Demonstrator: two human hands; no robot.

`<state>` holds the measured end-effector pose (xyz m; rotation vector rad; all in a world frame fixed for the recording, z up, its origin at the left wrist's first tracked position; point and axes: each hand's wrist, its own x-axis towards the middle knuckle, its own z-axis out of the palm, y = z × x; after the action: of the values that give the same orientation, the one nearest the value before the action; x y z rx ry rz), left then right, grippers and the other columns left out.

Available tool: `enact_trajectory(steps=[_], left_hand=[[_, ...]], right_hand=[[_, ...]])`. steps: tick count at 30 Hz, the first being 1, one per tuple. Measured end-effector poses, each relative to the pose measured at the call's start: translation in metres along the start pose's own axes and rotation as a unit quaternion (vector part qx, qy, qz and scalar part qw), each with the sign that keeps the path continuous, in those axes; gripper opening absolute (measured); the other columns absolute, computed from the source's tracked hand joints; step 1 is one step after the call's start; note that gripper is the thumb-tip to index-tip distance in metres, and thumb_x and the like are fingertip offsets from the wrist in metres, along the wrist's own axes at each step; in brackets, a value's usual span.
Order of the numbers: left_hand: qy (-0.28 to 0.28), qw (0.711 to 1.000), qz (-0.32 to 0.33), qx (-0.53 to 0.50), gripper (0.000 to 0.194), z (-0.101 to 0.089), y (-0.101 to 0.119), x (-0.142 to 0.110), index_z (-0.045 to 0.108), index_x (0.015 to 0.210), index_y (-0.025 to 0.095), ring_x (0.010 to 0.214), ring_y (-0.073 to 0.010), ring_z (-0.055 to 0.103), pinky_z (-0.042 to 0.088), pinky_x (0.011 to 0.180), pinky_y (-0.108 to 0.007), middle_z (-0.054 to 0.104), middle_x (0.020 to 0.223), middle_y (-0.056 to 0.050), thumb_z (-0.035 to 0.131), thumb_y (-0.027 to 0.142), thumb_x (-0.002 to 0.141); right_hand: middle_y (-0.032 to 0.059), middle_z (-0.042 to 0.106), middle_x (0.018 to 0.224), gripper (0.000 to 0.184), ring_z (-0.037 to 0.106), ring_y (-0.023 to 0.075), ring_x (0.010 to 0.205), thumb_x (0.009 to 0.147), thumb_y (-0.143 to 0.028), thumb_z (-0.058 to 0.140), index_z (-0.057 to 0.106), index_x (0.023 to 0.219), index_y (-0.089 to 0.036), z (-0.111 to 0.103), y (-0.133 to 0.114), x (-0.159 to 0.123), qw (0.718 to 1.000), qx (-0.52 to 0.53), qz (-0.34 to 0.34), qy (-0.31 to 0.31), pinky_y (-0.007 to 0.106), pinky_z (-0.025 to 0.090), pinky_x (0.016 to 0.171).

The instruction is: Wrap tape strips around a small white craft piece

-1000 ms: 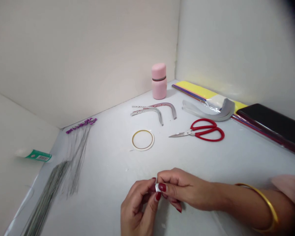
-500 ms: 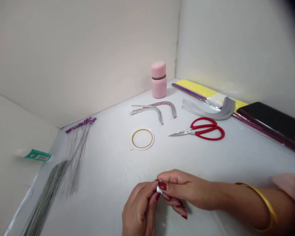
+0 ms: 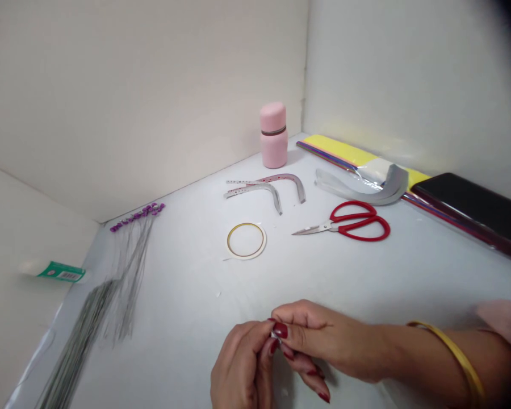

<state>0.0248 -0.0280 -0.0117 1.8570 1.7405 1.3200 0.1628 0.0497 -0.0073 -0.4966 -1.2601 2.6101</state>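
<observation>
Near the bottom middle of the head view, my left hand [image 3: 243,363] and my right hand [image 3: 319,335] meet fingertip to fingertip. Pinched between them is a tiny silvery-white piece [image 3: 275,336], mostly covered by the thumbs and fingers, so its kind does not show. Both hands are closed on it, while the lower fingers of the right hand hang loosely below. Beyond the hands lies a thin roll of white tape [image 3: 264,245] with a yellow core. Red-handled scissors [image 3: 340,226] rest to its right, points toward the left.
Thin wires with purple tips [image 3: 140,216] and a bundle of bare wires [image 3: 79,341] lie at left. Bent patterned strips [image 3: 276,193], a pink bottle [image 3: 274,139], a clear curved strip [image 3: 366,196], coloured sheets [image 3: 340,149] and a black phone-like object [image 3: 472,210] stand or lie farther back.
The fingers have closed further over the silvery piece, so less of it shows. My right hand has shifted slightly lower. The objects on the table stay where they were.
</observation>
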Motion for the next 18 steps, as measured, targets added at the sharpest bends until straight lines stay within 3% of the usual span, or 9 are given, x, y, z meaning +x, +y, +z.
enact_trajectory(steps=[4,8,13,18], left_hand=[[0.008,1.000,-0.005,0.012,0.020,0.0016,-0.0002,0.0008,0.061,0.093,0.023,0.070,-0.0132,0.059,0.046,0.065,-0.022,0.064,0.078,-0.002,0.047,0.012,0.082],[-0.002,0.997,-0.032,-0.064,0.025,0.0023,-0.0026,0.0044,0.063,0.096,0.023,0.073,-0.0147,0.060,0.047,0.065,-0.023,0.064,0.082,-0.005,0.048,0.010,0.081],[-0.003,0.980,-0.067,-0.188,0.025,0.0043,-0.0063,0.0054,0.064,0.099,0.025,0.074,-0.0147,0.061,0.047,0.063,-0.023,0.064,0.084,-0.004,0.051,0.014,0.081],[0.003,0.975,-0.083,-0.205,0.023,0.0054,-0.0052,0.0035,0.066,0.098,0.026,0.071,-0.0146,0.061,0.047,0.060,-0.022,0.065,0.083,-0.004,0.052,0.018,0.081]], right_hand=[[-0.0088,0.039,0.051,0.038,0.041,0.0019,0.035,0.083,-0.051,0.043,0.040,0.072,-0.015,0.0053,0.0010,-0.0005,0.998,-0.036,-0.021,0.039,0.013,0.030,0.036],[-0.0079,0.039,0.052,0.038,0.041,0.0027,0.038,0.084,-0.051,0.041,0.040,0.071,-0.015,0.0054,0.0019,-0.0002,0.995,-0.058,-0.045,0.071,0.014,0.031,0.039],[-0.0080,0.039,0.047,0.037,0.040,0.0039,0.037,0.083,-0.050,0.045,0.045,0.072,-0.014,0.0019,-0.0003,0.0000,0.996,-0.041,-0.041,0.071,0.015,0.033,0.039],[-0.0084,0.040,0.045,0.036,0.040,0.0035,0.035,0.082,-0.048,0.048,0.046,0.071,-0.014,0.0011,-0.0020,0.0000,0.998,-0.006,-0.022,0.059,0.014,0.034,0.037]])
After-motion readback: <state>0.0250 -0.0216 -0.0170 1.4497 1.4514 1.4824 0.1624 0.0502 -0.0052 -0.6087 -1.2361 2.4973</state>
